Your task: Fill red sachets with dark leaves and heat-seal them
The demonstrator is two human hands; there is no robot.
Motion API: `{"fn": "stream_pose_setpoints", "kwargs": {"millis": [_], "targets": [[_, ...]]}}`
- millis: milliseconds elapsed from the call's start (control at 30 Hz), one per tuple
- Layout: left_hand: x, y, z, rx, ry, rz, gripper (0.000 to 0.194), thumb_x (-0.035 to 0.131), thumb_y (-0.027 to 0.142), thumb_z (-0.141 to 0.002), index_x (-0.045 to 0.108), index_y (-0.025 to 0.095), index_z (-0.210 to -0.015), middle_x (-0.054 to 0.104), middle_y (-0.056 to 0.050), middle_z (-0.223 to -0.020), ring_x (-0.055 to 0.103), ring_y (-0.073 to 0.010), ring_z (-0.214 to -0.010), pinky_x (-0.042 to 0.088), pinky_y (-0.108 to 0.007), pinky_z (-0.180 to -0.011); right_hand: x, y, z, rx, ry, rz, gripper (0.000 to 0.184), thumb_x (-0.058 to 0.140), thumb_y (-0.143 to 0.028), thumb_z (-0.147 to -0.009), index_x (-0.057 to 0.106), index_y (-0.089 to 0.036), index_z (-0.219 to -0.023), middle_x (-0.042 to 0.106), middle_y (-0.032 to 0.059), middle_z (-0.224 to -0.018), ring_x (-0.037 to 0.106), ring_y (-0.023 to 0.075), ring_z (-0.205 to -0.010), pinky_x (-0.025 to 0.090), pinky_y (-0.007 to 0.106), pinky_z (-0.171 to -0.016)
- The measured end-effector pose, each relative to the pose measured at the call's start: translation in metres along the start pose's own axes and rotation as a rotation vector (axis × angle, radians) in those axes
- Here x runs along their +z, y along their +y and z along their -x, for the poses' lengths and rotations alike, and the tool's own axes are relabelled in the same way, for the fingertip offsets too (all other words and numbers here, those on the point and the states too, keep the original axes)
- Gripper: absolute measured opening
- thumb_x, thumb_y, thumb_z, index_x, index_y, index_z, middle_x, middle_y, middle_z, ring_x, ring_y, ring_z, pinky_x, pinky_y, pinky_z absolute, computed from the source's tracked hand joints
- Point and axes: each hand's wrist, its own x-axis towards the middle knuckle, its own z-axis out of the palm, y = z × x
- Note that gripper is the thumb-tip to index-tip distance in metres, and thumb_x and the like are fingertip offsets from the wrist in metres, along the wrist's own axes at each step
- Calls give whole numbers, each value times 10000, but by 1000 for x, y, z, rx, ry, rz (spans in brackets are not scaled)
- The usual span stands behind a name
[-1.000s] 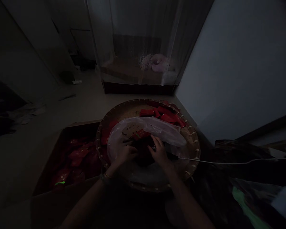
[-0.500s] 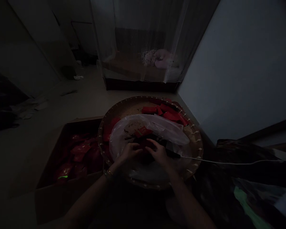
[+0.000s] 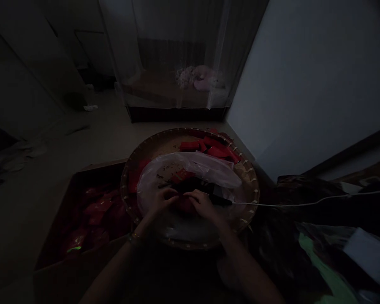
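Note:
Both hands work over a round woven bamboo tray (image 3: 253, 169), in dim light. My left hand (image 3: 162, 202) and my right hand (image 3: 203, 203) face each other, thumbs and fingers curled in. A dark red packet (image 3: 184, 204) hangs between their fingertips, gripped at its upper edge from both sides. Beyond the fingers, another red packet (image 3: 181, 175) lies by dark loose bits on a clear plastic sheet (image 3: 221, 173). A black device (image 3: 221, 200) with a white cable sits just right of my right hand; much of it is in shadow.
Several red packets (image 3: 217, 150) lie at the tray's far right. An open cardboard box (image 3: 55, 217) of shiny red packets stands left. The white cable (image 3: 281, 205) runs right, above dark bags and green cloth (image 3: 323, 266). A white wall (image 3: 304, 84) rises on the right.
My hands have come closer together and nearer to me, and the red packet now shows between them. The whole view has shifted slightly.

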Motion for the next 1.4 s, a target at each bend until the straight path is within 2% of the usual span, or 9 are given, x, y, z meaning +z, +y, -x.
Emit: {"fn": "stream_pose_setpoints", "kwargs": {"millis": [133, 333, 433, 533, 667, 1033, 1133, 1233, 1400], "targets": [[-2, -5, 0, -24, 95, -18, 262, 670, 404, -662, 594, 165, -736, 626, -15, -705, 590, -161, -696, 464, -255, -649, 5, 6, 1, 115, 255, 24, 418, 608, -205, -780, 621, -201, -1198, 673, 80, -979, 638, 203, -876, 508, 350, -817], [-1, -8, -1, -11, 168, 65, 296, 659, 425, -688, 506, 175, -726, 619, -8, -745, 614, -163, -749, 480, -253, -677, 3, 2, 6, 166, 458, -15, 346, 586, -289, -814, 670, -170, -1129, 708, 115, -966, 661, 229, -811, 537, 360, -759], [2, -1, 4, 4, 87, 72, 323, 661, 431, -700, 577, 169, -870, 669, -34, -859, 643, -184, -813, 507, -271, -698, 0, -8, 8, 75, 510, 39, 327, 544, -287, -861, 672, -181, -1143, 707, 118, -990, 667, 227, -850, 540, 343, -780], [4, 6, 8, -33, -108, 57, 429, 698, 414, -676, 645, 152, -1012, 715, -57, -903, 665, -211, -831, 532, -300, -720, 0, -15, 8, -45, 541, 121, 316, 504, -265, -899, 666, -194, -1161, 699, 113, -1032, 660, 217, -941, 529, 329, -851], [5, 10, 10, -65, -225, 81, 393, 716, 413, -662, 717, 133, -938, 748, -72, -891, 684, -242, -828, 550, -325, -730, 4, -18, 7, -169, 593, 188, 308, 481, -236, -921, 660, -195, -1169, 699, 101, -1027, 656, 197, -955, 533, 320, -861], [4, 3, 7, -7, -143, 61, 318, 701, 372, -686, 720, 155, -917, 749, -64, -871, 691, -235, -795, 558, -320, -709, -4, -24, 9, -184, 506, 40, 255, 487, -182, -915, 713, -216, -1027, 696, 68, -911, 653, 165, -855, 526, 281, -772], [5, 5, 8, 48, -138, 79, 445, 705, 352, -692, 653, 166, -1092, 734, -76, -960, 680, -230, -874, 545, -333, -773, -6, -21, 7, -175, 390, 35, 267, 487, -146, -891, 731, -231, -957, 667, 54, -869, 633, 162, -828, 516, 282, -750], [6, 4, 8, 87, -137, 54, 353, 705, 339, -686, 666, 164, -990, 724, -67, -912, 668, -210, -844, 528, -317, -771, -2, -22, 5, -216, 267, 20, 263, 502, -147, -879, 725, -239, -985, 664, 50, -867, 623, 168, -847, 508, 302, -793], [5, -6, 5, 58, 22, 133, 297, 703, 405, -689, 530, 170, -742, 621, 14, -671, 591, -130, -611, 470, -229, -578, 7, -16, 5, 9, 446, -35, 423, 573, -266, -848, 565, -191, -1264, 644, 118, -1096, 602, 214, -984, 523, 342, -798]]}}
